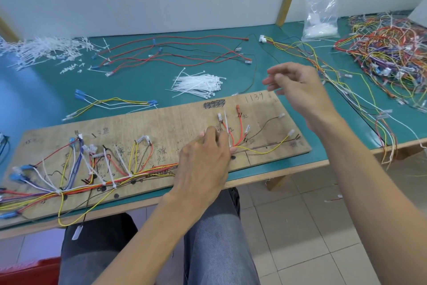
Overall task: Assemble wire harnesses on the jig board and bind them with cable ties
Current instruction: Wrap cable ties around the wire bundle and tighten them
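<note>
A wooden jig board (161, 127) lies on the green table with a harness of coloured wires (97, 183) routed along it and bound at several spots with white ties. My left hand (205, 160) rests on the board where the bundle branches, fingers curled around the wires beside an upright white cable tie (227, 129). My right hand (298, 88) hovers above the board's far right corner, fingers loosely spread, holding nothing. A loose pile of white cable ties (198, 84) lies just beyond the board.
Cut tie ends (44, 51) litter the far left. Red and black wire sets (175, 53) lie at the back. A tangled heap of harnesses (388, 53) and a plastic bag of ties (321, 16) sit at the right. A yellow-white wire set (111, 103) lies behind the board.
</note>
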